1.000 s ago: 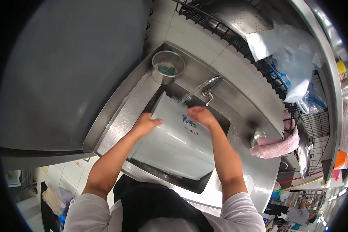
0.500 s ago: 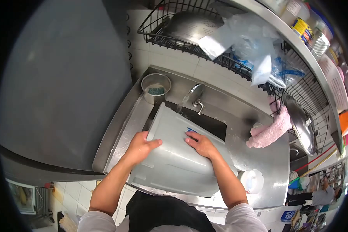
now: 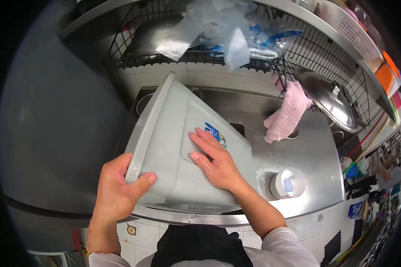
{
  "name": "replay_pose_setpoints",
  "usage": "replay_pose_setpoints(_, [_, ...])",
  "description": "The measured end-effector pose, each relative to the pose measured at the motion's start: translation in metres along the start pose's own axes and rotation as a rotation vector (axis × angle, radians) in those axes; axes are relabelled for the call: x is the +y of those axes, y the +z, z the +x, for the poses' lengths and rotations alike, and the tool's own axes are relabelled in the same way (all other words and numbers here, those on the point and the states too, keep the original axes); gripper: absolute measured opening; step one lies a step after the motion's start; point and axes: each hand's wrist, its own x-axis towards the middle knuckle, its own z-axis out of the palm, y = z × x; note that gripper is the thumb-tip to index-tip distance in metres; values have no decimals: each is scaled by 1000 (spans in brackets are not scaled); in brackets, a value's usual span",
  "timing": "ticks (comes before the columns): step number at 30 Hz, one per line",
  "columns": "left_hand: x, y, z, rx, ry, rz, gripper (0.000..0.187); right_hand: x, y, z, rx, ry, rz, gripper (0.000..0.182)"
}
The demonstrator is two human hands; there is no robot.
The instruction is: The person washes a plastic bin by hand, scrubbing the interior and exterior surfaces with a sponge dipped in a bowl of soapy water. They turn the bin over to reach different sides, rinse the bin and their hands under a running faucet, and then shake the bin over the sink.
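A large pale grey plastic bin [image 3: 169, 155] lies tilted on its side over the sink, its rim turned to the left. My left hand [image 3: 120, 184] grips the near end of that rim, thumb on the outer wall and fingers behind the edge. Spread flat against the bin's side, my right hand [image 3: 214, 162] presses just beside a blue label [image 3: 215, 135]. Both hands look wet. The bin hides the tap and most of the sink basin.
A white round tub [image 3: 288, 183] stands on the steel counter [image 3: 298, 155] to the right. A pink cloth [image 3: 289, 111] hangs from the wire rack [image 3: 249, 66], near a metal lid [image 3: 332, 100]. Plastic bags [image 3: 223, 31] lie on the rack. A person [image 3: 381, 178] is at far right.
The bin has been lifted and turned, so its rim and more of its label show. My left hand has moved down and left along the rim. The view has shifted right.
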Motion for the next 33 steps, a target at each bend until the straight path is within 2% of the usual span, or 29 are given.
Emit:
replay_pose_setpoints(2, [-3, 4, -7, 26, 50, -8, 19, 7, 10, -5, 90, -43, 15, 50])
replay_pose_setpoints(4, [-20, 7, -9, -14, 95, 356, 21, 22, 25, -15, 116, -39, 29, 50])
replay_pose_setpoints(6, [-30, 22, -11, -25, 76, 391, 20, 43, 39, -27, 165, 7, 84, 50])
replay_pose_setpoints(8, [-53, 36, -11, -84, 209, 642, 25, 68, 54, -37, 180, -11, 81, 48])
replay_pose_setpoints(9, [-66, 44, -11, -62, 202, 641, 25, 80, 61, -42, 212, 16, 84, 48])
replay_pose_setpoints(11, [-94, 62, -8, -129, 348, 685, 32, 105, 73, -53, 226, 28, 86, 48])
replay_pose_setpoints(13, [-120, 78, -3, -130, 376, 711, 30, 131, 85, -65, 254, 91, 31, 47])
replay_pose_setpoints(17, [-187, 114, -4, -235, 414, 812, 26, 192, 111, -90, 211, 167, -6, 49])
replay_pose_setpoints(18, [-200, 121, -7, -226, 399, 807, 26, 207, 113, -94, 146, 261, 20, 52])
replay_pose_setpoints(19, [-211, 127, -12, -289, 429, 801, 19, 221, 113, -99, 84, 355, 45, 56])
replay_pose_setpoints(20, [-221, 133, -16, -354, 461, 796, 12, 226, 107, -99, 73, 357, 46, 56])
replay_pose_setpoints(22, [-235, 144, -21, -356, 432, 792, 18, 233, 92, -96, -150, 705, 328, 62])
replay_pose_setpoints(23, [-233, 147, -20, -444, 394, 788, 26, 239, 89, -96, -152, 712, 327, 62])
replay_pose_setpoints(25, [-227, 152, -17, -639, 309, 801, 38, 250, 87, -90, 225, 819, 850, 63])
replay_pose_setpoints(26, [-231, 151, -17, -637, 302, 795, 38, 241, 81, -85, 306, 741, 944, 63])
replay_pose_setpoints(28, [-243, 151, -19, -703, 386, 807, 43, 216, 70, -68, 389, 620, 935, 56])
replay_pose_setpoints(29, [-250, 148, -20, -708, 381, 798, 43, 218, 70, -66, 390, 631, 930, 56])
replay_pose_setpoints(31, [-265, 135, -18, -751, 486, 776, 51, 222, 69, -60, 268, 527, 489, 63])
replay_pose_setpoints(32, [-271, 130, -15, -749, 487, 770, 51, 230, 70, -56, 266, 528, 483, 63])
replay_pose_setpoints(33, [-274, 126, -12, -773, 530, 796, 55, 239, 72, -52, 294, 454, 197, 71])
